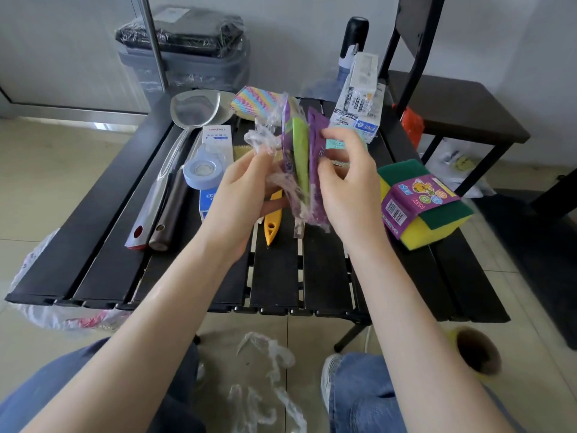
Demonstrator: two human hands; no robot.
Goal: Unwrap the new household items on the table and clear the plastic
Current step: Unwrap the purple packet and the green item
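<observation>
**Cloth pack half out of its wrap**

While both hands work above the worktop [274, 276], the cloth pack [307, 170] sits upright between them, over the middle slats, w/ purple and green cloths showing edge-on. Left hand [240, 195] holds the loose clear wrap [265, 135] plus the pack's left side, fingers curled round it. Right hand [349, 182] pinches the purple side, thumb and fingers closed on cloth. Wrap is bunched up and peeled back at top left; lower part seems to cling round the cloths.

Handling, as I judge it: cloths are light, soft, floppy, so no force needed, but they'll sag and fan apart if held by one corner. Better to grip the stack flat near mid-edge w/ the right hand and pull the film off w/ the left. Film is thin, slippery, stretchy; it may tear into strips rather than slide off whole, so take a bunched handful, not a single edge.

Other items on the worktop: sponge pack [418, 201] at right, banded, striped cloth [259, 101] at back, spatula [175, 157], tape roll [203, 173], yellow tool [273, 220], boxed item [359, 98] at rear right. Several look wrapped yet, so task is prob. mid-way.

Scraps of plastic [268, 354] lie on the floor btw the knees; they'll need collecting.
</observation>
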